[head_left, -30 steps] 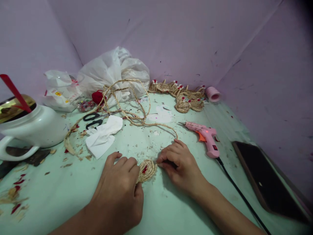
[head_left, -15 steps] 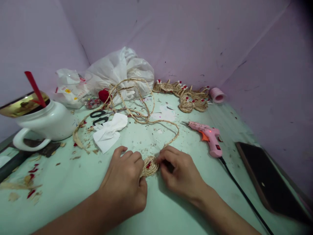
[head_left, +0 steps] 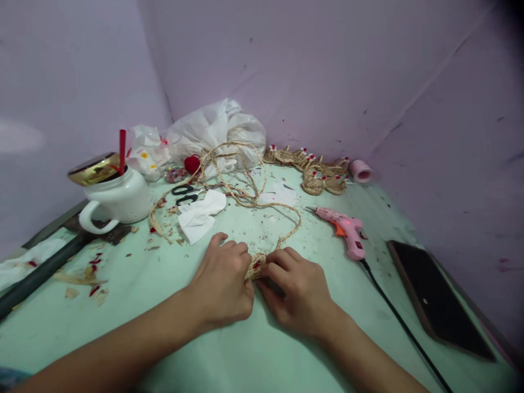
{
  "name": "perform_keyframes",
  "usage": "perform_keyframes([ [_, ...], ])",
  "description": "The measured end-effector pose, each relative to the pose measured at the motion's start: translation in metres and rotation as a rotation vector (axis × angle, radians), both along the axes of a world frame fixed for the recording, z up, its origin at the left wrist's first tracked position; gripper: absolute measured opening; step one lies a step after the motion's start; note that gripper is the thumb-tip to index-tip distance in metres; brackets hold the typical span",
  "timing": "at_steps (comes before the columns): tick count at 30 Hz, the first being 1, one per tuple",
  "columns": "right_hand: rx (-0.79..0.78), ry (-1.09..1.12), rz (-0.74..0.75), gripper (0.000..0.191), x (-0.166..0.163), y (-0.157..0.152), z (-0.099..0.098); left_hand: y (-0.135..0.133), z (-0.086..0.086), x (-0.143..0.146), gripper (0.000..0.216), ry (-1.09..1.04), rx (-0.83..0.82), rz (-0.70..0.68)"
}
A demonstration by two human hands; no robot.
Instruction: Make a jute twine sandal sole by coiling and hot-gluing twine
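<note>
Between my hands is a small oval coil of braided straw rope with a red mark at its centre. My left hand grips its left edge, fingers curled and partly hiding it. My right hand pinches the coil's right edge, thumb below and fingertips on top. From the coil, the loose straw braid runs past my right fingers and loops back across the table. To the right, a pink hot glue gun lies on its side with a small light lit.
At left are a white mug and a hammer. Black-handled scissors and crumpled tissue lie mid-left. Behind sit a plastic bag, finished straw pieces and a pink roll. A phone lies right.
My right hand has closed in over the coil's right side, covering more of it. The camera view has shifted, so the table things appear moved, mostly rightward at left.
</note>
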State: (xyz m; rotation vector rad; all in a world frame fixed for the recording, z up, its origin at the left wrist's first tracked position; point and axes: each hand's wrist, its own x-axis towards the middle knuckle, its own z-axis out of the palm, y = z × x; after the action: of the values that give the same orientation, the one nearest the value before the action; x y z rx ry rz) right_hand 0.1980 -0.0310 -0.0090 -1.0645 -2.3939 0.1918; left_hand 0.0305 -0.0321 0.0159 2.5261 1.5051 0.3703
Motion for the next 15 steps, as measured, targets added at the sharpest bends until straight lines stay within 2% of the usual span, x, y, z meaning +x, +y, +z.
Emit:
perform_keyframes([
  [4, 0.031, 0.078, 0.003, 0.011, -0.008, -0.002, -0.005, 0.001, 0.001, -0.003, 0.008, 0.006, 0.002, -0.021],
  [9, -0.006, 0.149, -0.043, 0.010, -0.012, -0.004, -0.007, 0.008, 0.003, -0.013, 0.008, -0.005, -0.088, -0.120],
  [15, 0.017, 0.094, -0.081, 0.011, -0.015, -0.008, -0.006, 0.020, 0.005, -0.022, 0.023, -0.167, -0.239, -0.172],
])
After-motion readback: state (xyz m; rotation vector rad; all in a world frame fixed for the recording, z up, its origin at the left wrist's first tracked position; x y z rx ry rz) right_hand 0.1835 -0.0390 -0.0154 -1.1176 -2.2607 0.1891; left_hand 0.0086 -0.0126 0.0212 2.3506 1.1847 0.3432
